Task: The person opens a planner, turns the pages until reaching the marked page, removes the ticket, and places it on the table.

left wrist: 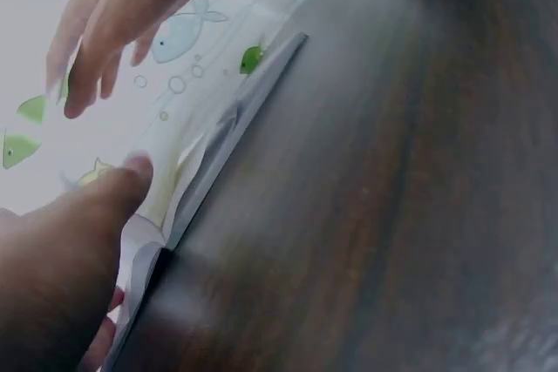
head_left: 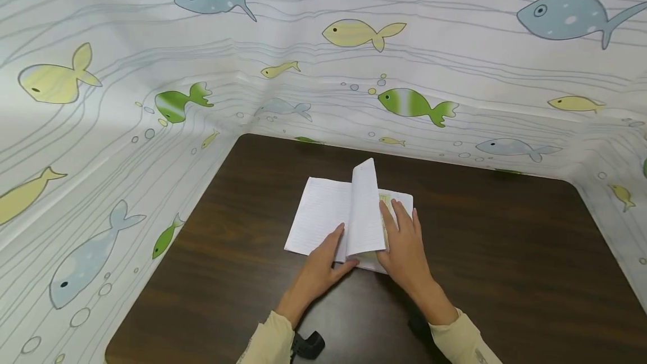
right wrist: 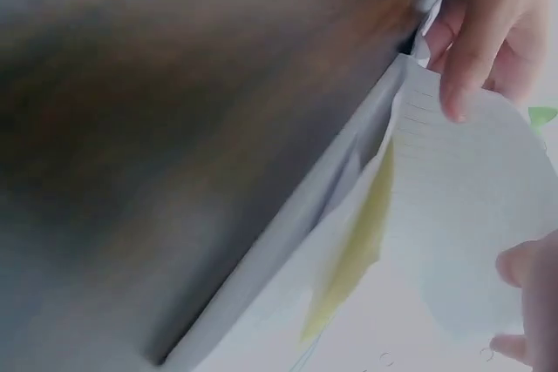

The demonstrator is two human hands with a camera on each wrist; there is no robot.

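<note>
An open notebook with lined white pages (head_left: 319, 212) lies on the table, one leaf (head_left: 366, 212) standing up near its spine. A yellow-green printed paper (head_left: 384, 201) shows on the right side, partly covered by that leaf and by my right hand (head_left: 404, 246). The right fingers are extended and spread over that side. At the bottom of the spine is my left hand (head_left: 318, 268), its fingers over the left page and its thumb by the lower edge. In the right wrist view a yellow sheet (right wrist: 357, 250) shows between the leaves.
The dark wooden table (head_left: 505, 251) spreads around the notebook. A white wall covering (head_left: 303, 83) printed with fish stands behind and along both sides. A black device (head_left: 308, 346) sits at the left wrist.
</note>
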